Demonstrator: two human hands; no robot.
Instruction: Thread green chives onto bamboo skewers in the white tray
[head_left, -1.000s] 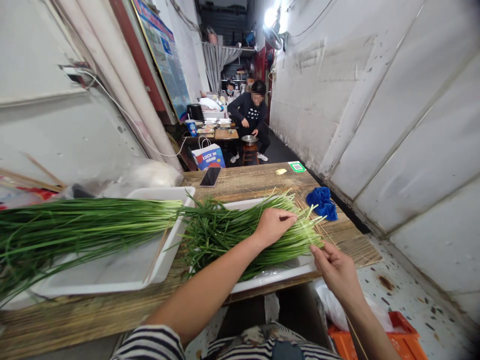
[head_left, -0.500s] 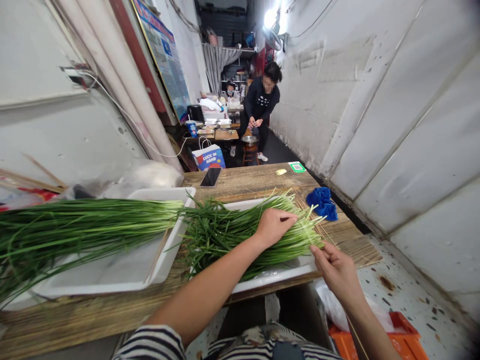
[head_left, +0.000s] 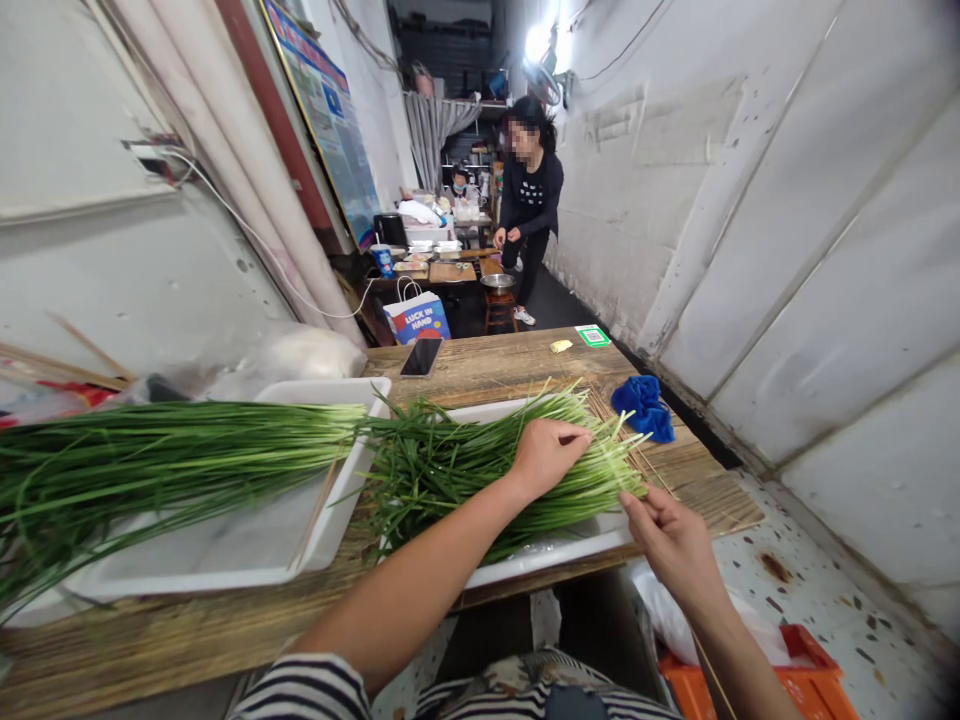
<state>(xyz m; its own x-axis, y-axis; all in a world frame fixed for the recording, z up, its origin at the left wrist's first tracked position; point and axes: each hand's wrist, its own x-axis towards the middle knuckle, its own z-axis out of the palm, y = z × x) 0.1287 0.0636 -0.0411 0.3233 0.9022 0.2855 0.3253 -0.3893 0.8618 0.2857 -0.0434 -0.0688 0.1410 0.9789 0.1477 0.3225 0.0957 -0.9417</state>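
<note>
- The right hand (head_left: pixel 667 530) has its grip closed, fingertips drawn together at the pale cut ends of the greens (head_left: pixel 480 460); whether a single stem is caught between them cannot be told.
- A thin stick (head_left: pixel 714 678) shows along the right wrist; its upper part is hidden, so whether that hand holds it is unclear.
- The left hand (head_left: pixel 549 455) rests over the pale part of the bundle, thumb and forefinger meeting at the tips; anything pinched there is hidden.
- From the right grip, the greens lie leftward and slightly away from the person. Their long axis runs across the body, pale ends right, leafy ends left.
- The right hand is nearer the cut ends; the left hand sits farther in along the stems, its forearm crossing above the bundle.
- The greens lie in a white tray (head_left: pixel 540 563) on the wooden bench (head_left: pixel 487 362), leaves overhanging the left side.
- Just beyond the cut ends, loose thin sticks (head_left: pixel 598 402) lie beside a blue cloth (head_left: pixel 643 408).
- Farther left, a second bundle (head_left: pixel 187 440) lies in another tray (head_left: pixel 206 545), pale ends also pointing right.
</note>
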